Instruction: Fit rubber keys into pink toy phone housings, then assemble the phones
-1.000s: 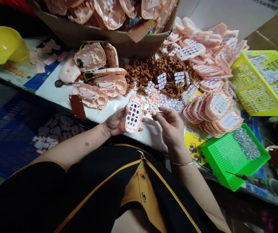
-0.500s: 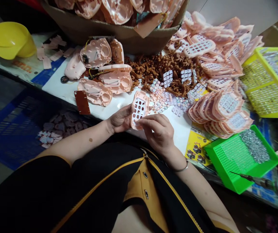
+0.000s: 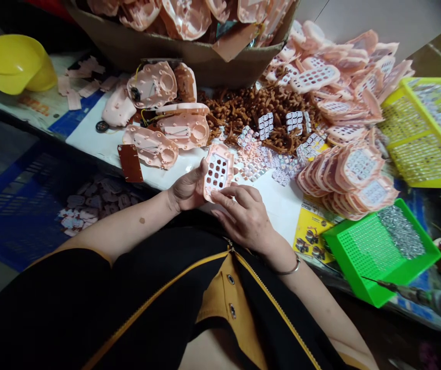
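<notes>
A pink plastic shell (image 3: 217,171) with rows of keypad holes is tilted up in front of my body. My left hand (image 3: 188,190) grips its left side, thumb near the upper left edge. At the shell's lower edge are the bent fingers of my right hand (image 3: 245,213), their tips against the plastic. Whether a small part sits under those fingertips is hidden. Just beyond the shell lie small loose key pieces (image 3: 254,159) and a heap of brown plastic parts (image 3: 239,105). White key sheets (image 3: 265,126) rest on that heap.
Stacked pink shells with keys (image 3: 359,164) stand right, beside a green basket (image 3: 343,246) of screws and a screwdriver (image 3: 408,292). A yellow basket (image 3: 416,133) sits farther right. Half-assembled shells (image 3: 151,146) lie left, a cardboard box (image 3: 189,59) behind, a blue crate (image 3: 8,205) below.
The shell has shifted slightly left and turned more face-on. My right hand has moved a little left and down along its lower edge, its thumb now lower.
</notes>
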`<act>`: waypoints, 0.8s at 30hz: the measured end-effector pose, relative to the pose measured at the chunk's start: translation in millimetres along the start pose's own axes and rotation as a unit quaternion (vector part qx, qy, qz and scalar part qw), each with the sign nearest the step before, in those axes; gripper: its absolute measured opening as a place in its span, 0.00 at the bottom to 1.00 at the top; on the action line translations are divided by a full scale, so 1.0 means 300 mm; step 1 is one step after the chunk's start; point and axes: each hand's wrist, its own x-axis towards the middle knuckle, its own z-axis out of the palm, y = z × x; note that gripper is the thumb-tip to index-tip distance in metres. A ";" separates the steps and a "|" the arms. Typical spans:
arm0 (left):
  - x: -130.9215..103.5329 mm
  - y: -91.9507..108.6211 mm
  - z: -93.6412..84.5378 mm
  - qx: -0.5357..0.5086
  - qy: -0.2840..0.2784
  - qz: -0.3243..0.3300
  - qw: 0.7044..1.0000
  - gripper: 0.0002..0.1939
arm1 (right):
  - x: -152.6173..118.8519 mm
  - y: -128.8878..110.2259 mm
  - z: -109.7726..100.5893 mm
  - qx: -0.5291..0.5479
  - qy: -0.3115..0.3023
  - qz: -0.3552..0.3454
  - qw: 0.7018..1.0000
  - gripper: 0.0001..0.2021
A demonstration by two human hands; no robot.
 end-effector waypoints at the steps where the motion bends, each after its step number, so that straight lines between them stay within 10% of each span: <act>1: 0.000 0.000 0.002 0.003 0.002 0.004 1.000 0.29 | -0.002 -0.001 0.002 -0.003 0.001 0.002 1.000 0.16; 12: -0.001 -0.014 -0.011 0.037 -0.003 0.040 0.999 0.32 | 0.022 0.086 -0.045 0.202 0.066 0.113 0.970 0.09; 17: -0.004 -0.011 -0.014 0.040 0.003 0.051 0.998 0.35 | 0.016 0.250 -0.053 0.103 0.140 0.287 0.942 0.08; 24: -0.010 -0.005 -0.007 0.063 0.005 0.023 0.998 0.37 | 0.057 0.418 -0.030 -0.095 0.058 0.280 0.953 0.11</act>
